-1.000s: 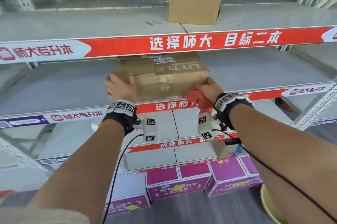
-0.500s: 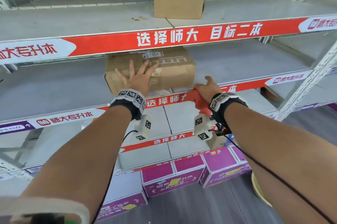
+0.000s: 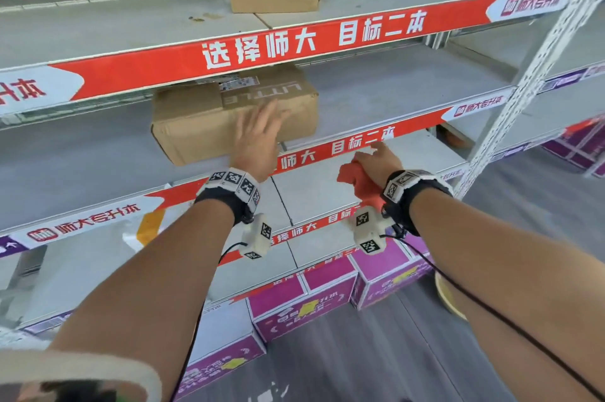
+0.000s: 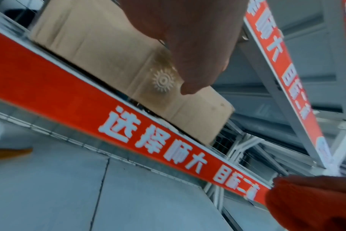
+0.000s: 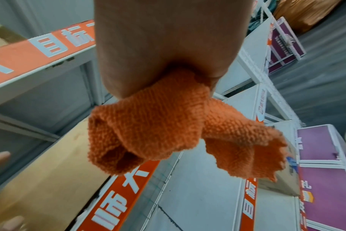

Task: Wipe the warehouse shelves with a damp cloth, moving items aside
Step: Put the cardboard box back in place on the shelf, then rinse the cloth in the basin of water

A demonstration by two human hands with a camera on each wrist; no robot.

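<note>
Warehouse racking, grey shelf (image 3: 376, 97) boards. Left hand (image 3: 258, 136): fingers straight and spread, laid flat against the box (image 3: 199, 120), which sits left of centre. Right hand (image 3: 376, 160): fingers curled round a bunched orange cloth (image 3: 355, 180), held at the shelf's front edge. Box judged moved aside; wiping not yet started.

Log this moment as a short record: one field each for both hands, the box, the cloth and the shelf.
left hand: left hand, fingers straight, flat against the front of the box
right hand: right hand grips the cloth at the shelf's front edge
box: brown cardboard box on the middle shelf, under the upper red banner
cloth: bunched orange knitted cloth, hanging below the fist
shelf: grey metal shelf board, bare to the right of the box
</note>
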